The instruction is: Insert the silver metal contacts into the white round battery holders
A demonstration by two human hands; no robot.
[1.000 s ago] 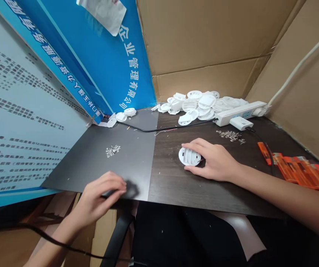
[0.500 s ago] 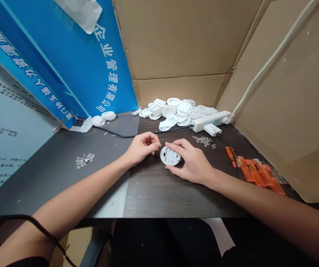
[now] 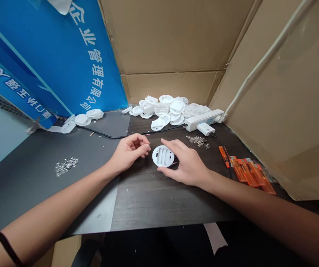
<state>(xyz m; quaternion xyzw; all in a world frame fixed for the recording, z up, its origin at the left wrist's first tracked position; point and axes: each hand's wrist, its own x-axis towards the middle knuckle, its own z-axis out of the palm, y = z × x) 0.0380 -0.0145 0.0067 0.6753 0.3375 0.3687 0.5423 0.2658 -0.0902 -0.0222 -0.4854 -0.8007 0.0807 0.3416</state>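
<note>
A white round plastic piece (image 3: 163, 156) with parallel raised ribs and small dark slots lies on the dark tabletop between my hands. My right hand (image 3: 185, 162) is spread around its right side, index finger beyond the far edge and thumb at the near edge. A gap shows between the piece and the palm, with a thin reddish strand there. To the left of the piece, my left hand (image 3: 131, 152) is closed, thumb and fingertips pinched together. Whatever those fingertips may hold is too small or hidden.
Similar white pieces (image 3: 177, 106) are heaped at the back, with several more (image 3: 82, 119) at back left. Small shiny metal parts (image 3: 66, 166) lie left, others (image 3: 198, 141) right. A power strip (image 3: 204, 119), a white adapter (image 3: 206, 129), cables and orange strips (image 3: 249, 171) occupy the right. Cardboard walls (image 3: 170, 37) enclose the table.
The view has shifted, moving everything slightly left in the picture. My right index finger has lifted from the white piece's face to beyond its far edge. My left hand has drawn slightly away, still pinched.
</note>
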